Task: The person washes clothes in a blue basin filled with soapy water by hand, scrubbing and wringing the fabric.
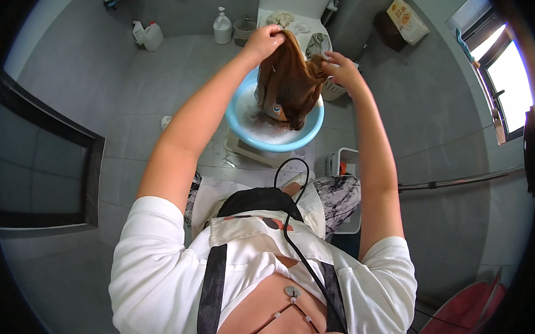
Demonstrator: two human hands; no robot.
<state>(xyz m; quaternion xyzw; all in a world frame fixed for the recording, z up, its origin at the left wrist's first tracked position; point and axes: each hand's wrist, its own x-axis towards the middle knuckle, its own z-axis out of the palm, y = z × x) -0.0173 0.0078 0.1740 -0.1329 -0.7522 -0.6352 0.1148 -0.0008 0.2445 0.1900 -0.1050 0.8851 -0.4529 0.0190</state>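
Observation:
A brown garment [291,78], wet and darker toward its lower end, hangs stretched between my two hands. My left hand [265,43] is closed on its upper left edge, and my right hand [339,71] pinches its upper right side a little lower. Beneath it stands a light blue basin [272,147] with white suds [259,129] inside. The garment's lower end hangs within the basin; whether it touches the water is hard to tell. A small patch of lighter print shows on the cloth.
A low white stool [243,149] supports the basin. Behind are a white pump bottle [222,28], white jug [153,37] and small bin [244,30]. Crumpled cloth [280,18] lies on a white fixture. At right are a basket [334,91] and metal pole [462,179].

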